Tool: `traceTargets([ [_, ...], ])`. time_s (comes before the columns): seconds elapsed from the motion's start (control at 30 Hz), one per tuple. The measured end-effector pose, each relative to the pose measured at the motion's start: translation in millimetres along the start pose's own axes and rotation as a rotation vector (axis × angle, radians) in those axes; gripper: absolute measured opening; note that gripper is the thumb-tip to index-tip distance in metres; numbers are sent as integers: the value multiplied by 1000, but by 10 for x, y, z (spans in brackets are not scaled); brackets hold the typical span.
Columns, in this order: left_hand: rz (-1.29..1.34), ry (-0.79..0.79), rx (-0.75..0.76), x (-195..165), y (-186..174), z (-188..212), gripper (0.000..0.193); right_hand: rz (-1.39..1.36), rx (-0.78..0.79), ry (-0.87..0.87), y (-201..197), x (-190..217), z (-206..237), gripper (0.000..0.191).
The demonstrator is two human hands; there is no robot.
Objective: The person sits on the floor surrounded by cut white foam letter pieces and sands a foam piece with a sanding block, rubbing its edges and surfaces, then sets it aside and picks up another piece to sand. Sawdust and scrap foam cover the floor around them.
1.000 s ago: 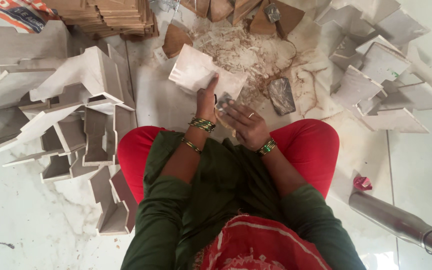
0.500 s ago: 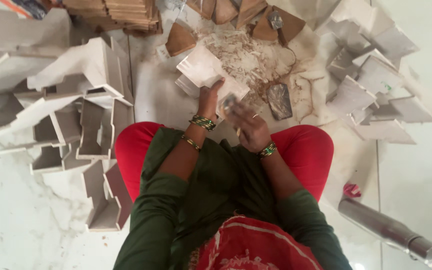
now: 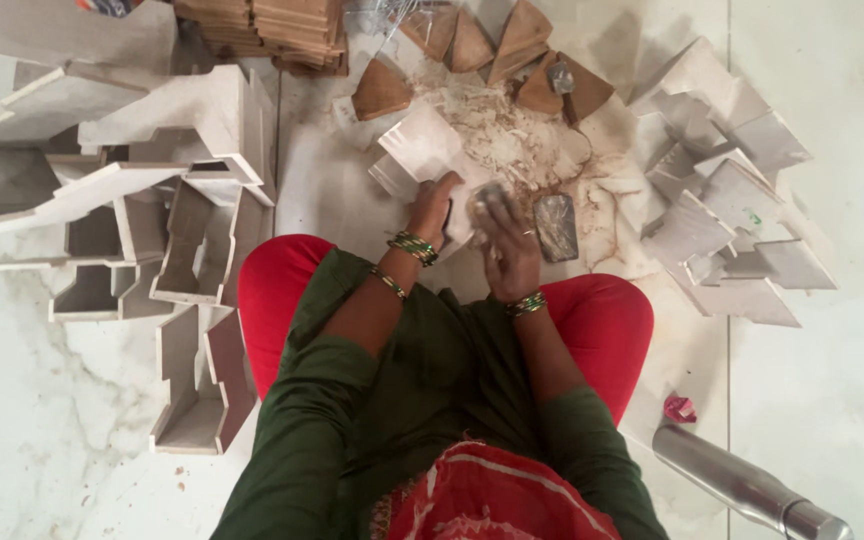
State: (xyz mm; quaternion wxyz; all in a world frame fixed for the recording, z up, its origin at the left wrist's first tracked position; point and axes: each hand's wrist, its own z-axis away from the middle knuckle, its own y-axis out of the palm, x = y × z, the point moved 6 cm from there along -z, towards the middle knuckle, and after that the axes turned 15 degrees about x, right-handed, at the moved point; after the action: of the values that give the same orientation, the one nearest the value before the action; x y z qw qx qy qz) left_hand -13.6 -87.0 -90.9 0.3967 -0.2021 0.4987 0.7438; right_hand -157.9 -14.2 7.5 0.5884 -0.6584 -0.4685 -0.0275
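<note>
A pale cream tile piece (image 3: 422, 150), squarish with a veined, glossy face, sits tilted on the floor just ahead of the knees, its near edge gripped by the left hand (image 3: 432, 207). The right hand (image 3: 507, 245) is closed around a small greyish object (image 3: 490, 192), blurred and too small to identify, pressed against the tile's right edge. Whitish chips and dust (image 3: 497, 130) lie just beyond it.

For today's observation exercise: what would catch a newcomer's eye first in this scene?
Red trousers and green sleeves fill the middle, with both hands at a pale tile piece: left hand, right hand. White chips litter the floor just beyond. Cut tile stacks stand at left and right; a steel bottle lies bottom right.
</note>
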Motion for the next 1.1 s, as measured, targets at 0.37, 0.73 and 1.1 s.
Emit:
traceTargets([
  [0.37, -151, 243, 213, -550, 326, 332, 24, 169, -35, -190, -232, 314, -6, 39],
  [0.73, -348, 461, 228, -1083, 836, 852, 28, 216, -74, -225, -639, 962, 89, 45],
  [1.1, -137, 327, 278, -1036, 784, 947, 21, 369, -15, -286, -816, 1073, 91, 47],
])
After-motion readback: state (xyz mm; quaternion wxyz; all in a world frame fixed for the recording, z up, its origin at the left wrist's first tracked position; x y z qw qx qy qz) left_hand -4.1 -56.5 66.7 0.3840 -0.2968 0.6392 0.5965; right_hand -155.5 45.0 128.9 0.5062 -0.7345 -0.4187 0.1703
